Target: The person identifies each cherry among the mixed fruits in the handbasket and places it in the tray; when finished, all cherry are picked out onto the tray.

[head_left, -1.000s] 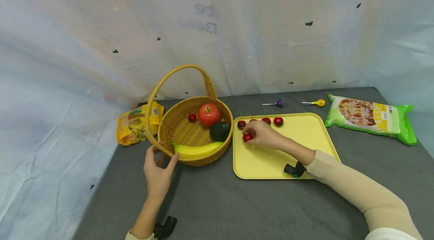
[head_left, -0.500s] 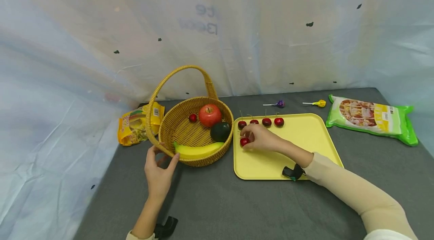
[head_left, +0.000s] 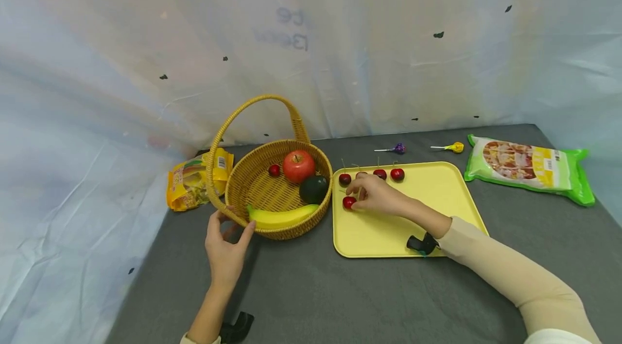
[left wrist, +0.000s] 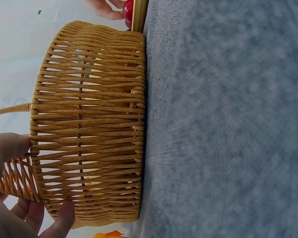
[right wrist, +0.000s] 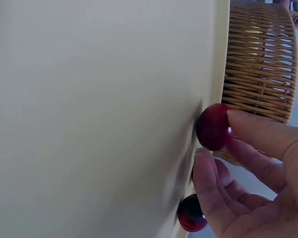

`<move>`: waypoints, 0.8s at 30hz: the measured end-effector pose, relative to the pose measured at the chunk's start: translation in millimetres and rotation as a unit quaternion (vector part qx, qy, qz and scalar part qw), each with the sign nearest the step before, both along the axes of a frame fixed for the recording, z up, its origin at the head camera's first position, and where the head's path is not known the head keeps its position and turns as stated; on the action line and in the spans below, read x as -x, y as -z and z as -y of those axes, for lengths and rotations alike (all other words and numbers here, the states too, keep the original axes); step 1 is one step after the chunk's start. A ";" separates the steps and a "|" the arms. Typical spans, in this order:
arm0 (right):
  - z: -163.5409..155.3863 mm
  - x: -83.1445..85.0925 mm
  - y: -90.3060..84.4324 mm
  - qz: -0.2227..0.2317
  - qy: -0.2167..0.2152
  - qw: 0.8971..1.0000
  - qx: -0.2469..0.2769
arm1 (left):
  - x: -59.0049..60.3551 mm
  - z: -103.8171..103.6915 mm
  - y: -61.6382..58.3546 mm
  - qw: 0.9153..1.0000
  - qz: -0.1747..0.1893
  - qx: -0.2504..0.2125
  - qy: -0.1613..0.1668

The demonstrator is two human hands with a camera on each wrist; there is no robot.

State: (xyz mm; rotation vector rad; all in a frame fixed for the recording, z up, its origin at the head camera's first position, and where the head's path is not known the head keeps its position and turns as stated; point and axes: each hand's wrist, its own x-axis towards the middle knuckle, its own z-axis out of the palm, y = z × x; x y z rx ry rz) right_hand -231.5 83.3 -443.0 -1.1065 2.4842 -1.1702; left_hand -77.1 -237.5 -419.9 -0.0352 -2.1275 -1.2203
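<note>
My left hand [head_left: 225, 255] grips the wicker basket [head_left: 232, 193] at the near left, where its handle meets the rim. The basket holds a red apple [head_left: 298, 166], a dark green avocado-like fruit [head_left: 313, 189], a banana [head_left: 282, 217] and a small red fruit [head_left: 274, 170]. Over the left part of the yellow tray [head_left: 413, 225], my right hand [head_left: 379, 195] is at a cherry [head_left: 348, 203] lying on it. In the right wrist view the thumb touches that cherry [right wrist: 212, 130], with the fingers spread beside it. Several more cherries [head_left: 397, 174] line the tray's far edge, one partly behind the fingers.
Behind the tray lie a purple lollipop [head_left: 399, 148] and a yellow lollipop [head_left: 457, 147]. A green food bag [head_left: 527, 168] is at the far right. Left of the basket sits a yellow snack bag [head_left: 196, 181]. A pale curtain [head_left: 379, 52] hangs behind the grey table [head_left: 311, 301].
The right hand has shifted the cherry slightly left and nearer on the tray. Its thumb has since drawn back to the cherry's right side. The left hand stays on the basket.
</note>
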 end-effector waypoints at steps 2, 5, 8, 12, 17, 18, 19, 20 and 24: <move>2.0 2.5 2.1 0.015 -0.006 1.000 0.002 | -0.1 0.6 -0.2 1.000 0.001 -0.001 0.000; 4.5 4.8 5.3 0.031 -0.008 0.999 0.004 | -0.5 0.7 -0.1 1.000 0.003 -0.002 -0.001; 6.6 6.3 6.9 0.045 -0.004 0.999 0.008 | -0.5 0.5 -0.3 1.000 0.003 -0.004 0.000; 8.3 7.2 7.6 0.055 -0.002 0.998 0.012 | -0.5 0.4 -0.4 1.000 0.004 -0.004 0.001; 9.1 7.8 8.1 0.061 0.002 0.998 0.016 | -0.6 0.6 -0.3 1.000 0.004 -0.003 0.001; 9.3 7.9 8.3 0.061 0.002 0.998 0.016 | -0.6 0.7 -0.4 1.000 0.004 -0.004 0.001; 9.6 7.9 8.3 0.061 0.002 0.998 0.017 | -0.6 0.8 -0.4 1.000 0.003 -0.005 0.002; 9.8 8.0 8.4 0.061 0.002 0.998 0.017 | -0.5 0.8 -0.4 1.000 0.003 -0.004 0.003; 10.5 7.6 7.9 0.060 0.002 0.998 0.014 | -0.2 0.8 -0.1 1.000 0.001 -0.005 0.005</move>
